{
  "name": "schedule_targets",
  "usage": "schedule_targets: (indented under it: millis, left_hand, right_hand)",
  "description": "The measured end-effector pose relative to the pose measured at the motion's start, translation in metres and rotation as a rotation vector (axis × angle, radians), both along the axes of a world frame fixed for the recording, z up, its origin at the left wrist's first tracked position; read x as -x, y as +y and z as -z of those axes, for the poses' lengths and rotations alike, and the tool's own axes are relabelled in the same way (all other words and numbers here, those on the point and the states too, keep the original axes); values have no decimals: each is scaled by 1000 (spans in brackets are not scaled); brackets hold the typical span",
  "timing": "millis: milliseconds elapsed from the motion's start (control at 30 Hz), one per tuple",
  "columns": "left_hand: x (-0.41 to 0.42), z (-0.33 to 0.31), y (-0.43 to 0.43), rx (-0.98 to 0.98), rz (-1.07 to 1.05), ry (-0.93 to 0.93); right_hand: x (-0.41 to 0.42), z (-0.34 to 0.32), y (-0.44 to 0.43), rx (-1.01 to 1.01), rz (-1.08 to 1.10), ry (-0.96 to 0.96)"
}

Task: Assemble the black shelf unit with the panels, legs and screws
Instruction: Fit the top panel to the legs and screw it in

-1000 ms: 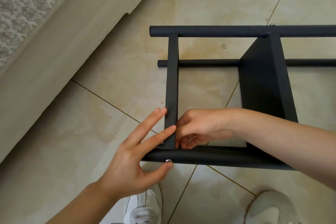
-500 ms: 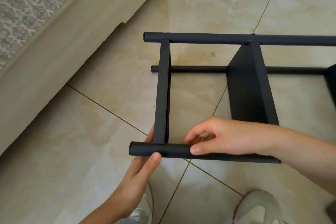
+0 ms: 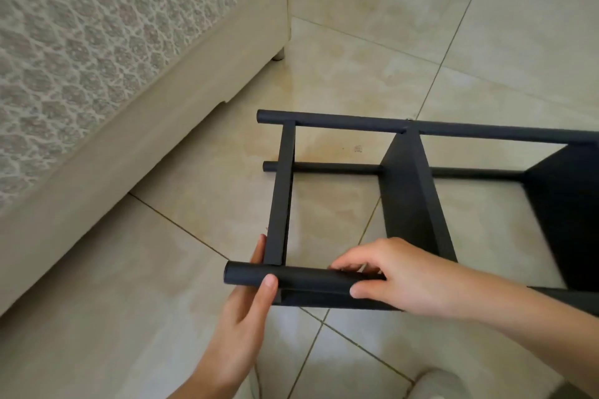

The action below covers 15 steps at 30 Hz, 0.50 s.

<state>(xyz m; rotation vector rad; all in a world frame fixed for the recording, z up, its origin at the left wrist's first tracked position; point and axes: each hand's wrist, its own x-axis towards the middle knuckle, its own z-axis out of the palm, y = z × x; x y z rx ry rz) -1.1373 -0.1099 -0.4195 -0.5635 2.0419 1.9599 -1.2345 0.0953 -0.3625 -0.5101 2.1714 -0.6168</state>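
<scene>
Left hand (image 3: 240,327) and right hand (image 3: 398,282) both clasp the near black tubular leg (image 3: 311,278), lying crosswise; the left is nearer its end.

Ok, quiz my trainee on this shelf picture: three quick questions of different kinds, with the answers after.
1. Multiple choice: what holds the near leg? A. only the left grip B. only the right grip C. both grips
2. True or false: the shelf stands upright.
3. Short answer: which grip is nearer the near leg's open end?
Key: 1. C. 2. False: it lies on its side on the floor. 3. The left grip.
</scene>
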Motion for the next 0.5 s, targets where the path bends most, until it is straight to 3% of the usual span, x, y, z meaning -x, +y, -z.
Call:
schedule_targets:
  millis: [200,500]
  left_hand:
    - [22,-42,0,67,-36,87]
    - [63,-163,2,154,50,236]
  right_hand:
    - [6,-39,0,46,24,109]
    - [17,-123,3,118,103,305]
